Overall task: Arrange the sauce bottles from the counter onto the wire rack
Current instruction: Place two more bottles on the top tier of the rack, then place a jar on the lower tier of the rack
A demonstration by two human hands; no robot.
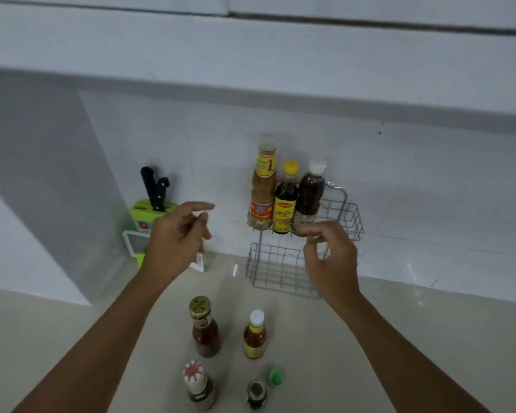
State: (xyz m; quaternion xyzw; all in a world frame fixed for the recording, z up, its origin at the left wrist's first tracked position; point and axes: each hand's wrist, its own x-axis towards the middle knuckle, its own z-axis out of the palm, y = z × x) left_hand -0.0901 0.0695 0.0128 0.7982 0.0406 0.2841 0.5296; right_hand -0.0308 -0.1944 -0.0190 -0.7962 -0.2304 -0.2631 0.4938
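Head view, single, wide-angle: worn on the person's head, facing forward and down across the counter (370,338) toward the tiled back wall (310,138). Both forearms enter from the bottom edge. Nearest: bottles at the bottom edge; farther back: wire rack (280,272) against the wall. No second view.

**Rack access: top right and bottom basket free**

Upper basket (347,217): three bottles (285,201) fill the left; open room beyond right hand's fingertips (313,234). Lower basket (276,271) bare beneath them. Knife block (149,213) behind left hand (176,236). Five counter bottles (204,327) stand nearer than both wrists.
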